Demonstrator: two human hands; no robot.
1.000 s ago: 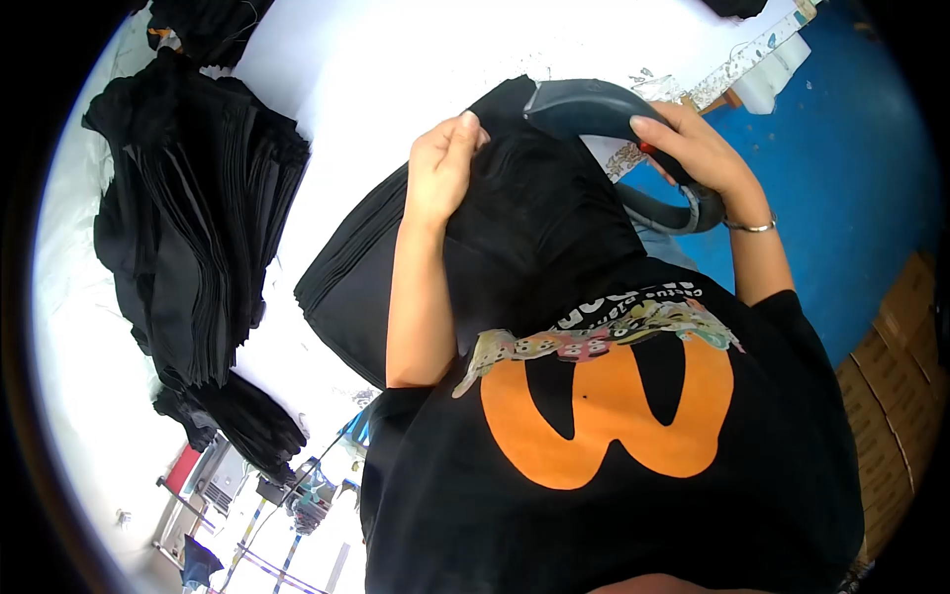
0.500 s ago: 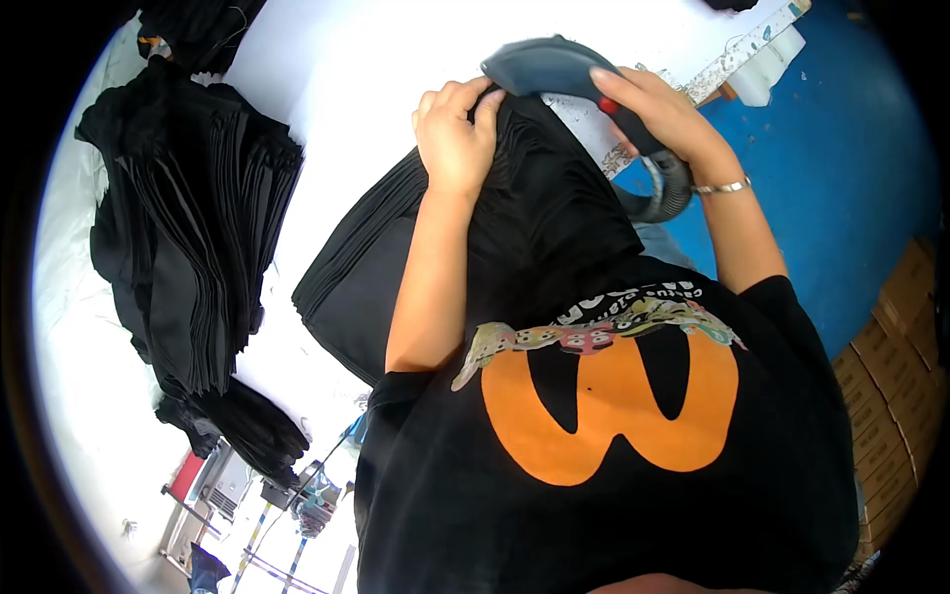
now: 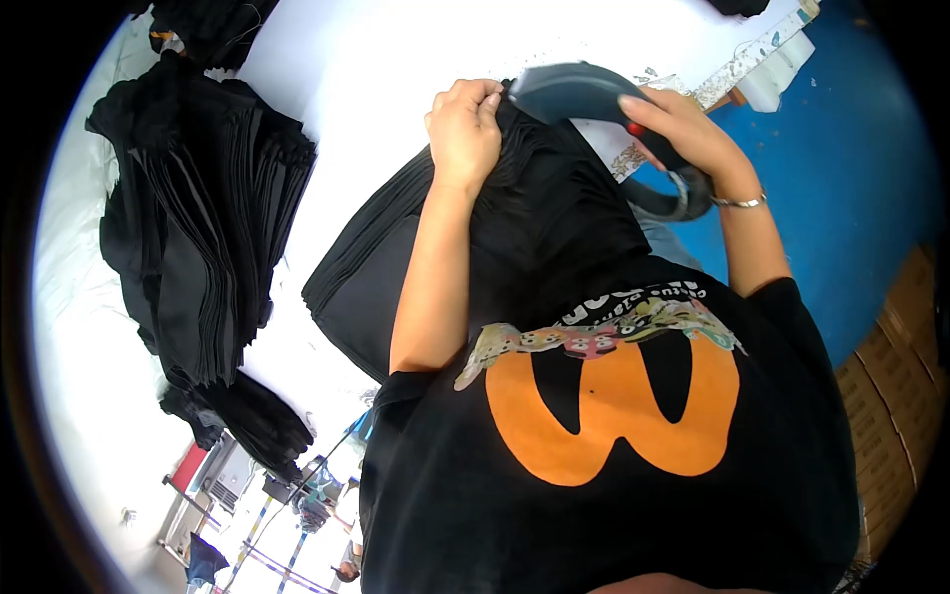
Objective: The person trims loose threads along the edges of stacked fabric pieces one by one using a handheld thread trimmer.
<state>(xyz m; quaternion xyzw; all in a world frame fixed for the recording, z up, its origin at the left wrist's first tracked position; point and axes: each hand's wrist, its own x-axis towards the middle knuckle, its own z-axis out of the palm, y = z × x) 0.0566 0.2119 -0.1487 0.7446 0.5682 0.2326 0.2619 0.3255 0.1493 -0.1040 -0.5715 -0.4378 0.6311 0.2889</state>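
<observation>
A thick stack of black fabric pieces (image 3: pixel 564 203) lies in front of me, its many layered edges fanned at the left side. Closed over the stack's far corner, my left hand (image 3: pixel 463 137) pinches the cloth between thumb and fingers. My right hand (image 3: pixel 691 139) is wrapped around the handle of a dark grey handheld suction nozzle (image 3: pixel 576 91). That tool has a red button near my thumb and a ribbed hose curving down by my wrist. Its pointed end overlaps the stack's far edge, just right of my left fingertips.
On the white table (image 3: pixel 376 59) a large heap of layered black cloth (image 3: pixel 193 238) lies to the left, with more black cloth (image 3: pixel 213 30) behind it. Blue floor (image 3: pixel 821 148) shows at right, and brown cardboard boxes (image 3: pixel 891 416) stand at lower right.
The suction nozzle and my right hand have shifted slightly right and toward me. My left hand keeps its grip at the corner. Part of a person now shows at lower left.
</observation>
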